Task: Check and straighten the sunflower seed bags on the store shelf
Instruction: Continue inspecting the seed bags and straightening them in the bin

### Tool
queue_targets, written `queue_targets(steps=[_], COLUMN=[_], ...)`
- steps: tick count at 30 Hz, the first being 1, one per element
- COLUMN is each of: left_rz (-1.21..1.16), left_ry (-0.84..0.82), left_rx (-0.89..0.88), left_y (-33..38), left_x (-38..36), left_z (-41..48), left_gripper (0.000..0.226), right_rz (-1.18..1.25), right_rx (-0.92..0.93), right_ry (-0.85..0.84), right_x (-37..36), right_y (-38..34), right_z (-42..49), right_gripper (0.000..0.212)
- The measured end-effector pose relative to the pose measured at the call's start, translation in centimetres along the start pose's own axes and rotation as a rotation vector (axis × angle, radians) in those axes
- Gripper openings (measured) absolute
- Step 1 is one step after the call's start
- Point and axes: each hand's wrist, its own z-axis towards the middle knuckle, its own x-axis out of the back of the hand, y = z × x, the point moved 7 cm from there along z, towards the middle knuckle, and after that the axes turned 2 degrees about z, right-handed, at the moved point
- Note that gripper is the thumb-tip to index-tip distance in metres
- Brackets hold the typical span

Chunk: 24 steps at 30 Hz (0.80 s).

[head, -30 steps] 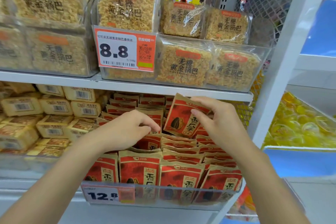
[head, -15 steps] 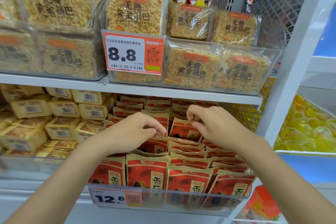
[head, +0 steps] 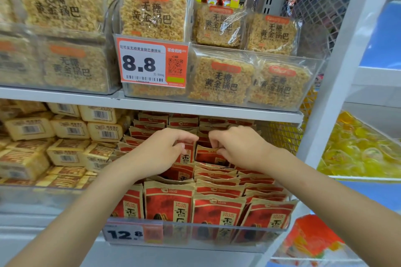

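Observation:
Red and tan sunflower seed bags (head: pixel 217 208) stand in several rows inside a clear bin (head: pixel 195 236) on the lower shelf. My left hand (head: pixel 160 154) reaches into the middle rows and pinches the top of a bag (head: pixel 188 154) with curled fingers. Close to its right, my right hand (head: pixel 236 147) pinches the top edge of another bag (head: pixel 208 157) that leans in the row. The front row stands upright behind the bin's wall. The far-right front bag (head: pixel 269 214) tilts to the left.
A 12.8 price tag (head: pixel 123 234) is fixed to the bin's front. Yellow boxed snacks (head: pixel 65 143) are stacked to the left. The shelf above (head: pixel 152 106) carries clear packs of rice crisps and an 8.8 tag (head: pixel 149 63). A white upright post (head: pixel 338 76) stands at the right.
My right hand lowered the lifted bag back down into the row. Both hands drew closer together over the middle rows. The camera moved slightly nearer.

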Motion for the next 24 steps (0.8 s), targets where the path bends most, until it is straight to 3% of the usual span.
queue_targets(steps=[8, 11, 14, 19, 24], left_rz=[0.126, 0.089, 0.037, 0.117, 0.072], left_ry=[-0.044, 0.009, -0.018, -0.013, 0.014], left_rx=[-0.082, -0.088, -0.095, -0.118, -0.102], left_y=[0.2, 0.2, 0.0, 0.1, -0.5], left_x=[-0.3, 0.1, -0.4, -0.9, -0.8], left_z=[3.2, 3.7, 3.9, 4.6, 5.3], left_gripper=[0.024, 0.014, 0.018, 0.022, 0.022], right_rz=[0.388, 0.328, 0.235, -0.046, -0.009], right_rx=[-0.012, -0.018, -0.004, 0.077, 0.079], right_ry=[0.031, -0.068, -0.103, 0.019, 0.012], right_x=[1.5, 0.7, 1.0, 2.0, 0.9], right_y=[2.0, 1.5, 0.7, -1.0, -0.6], right_z=[-1.6, -1.8, -1.7, -1.3, -0.7], right_gripper=[0.006, 0.018, 0.029, 0.032, 0.023])
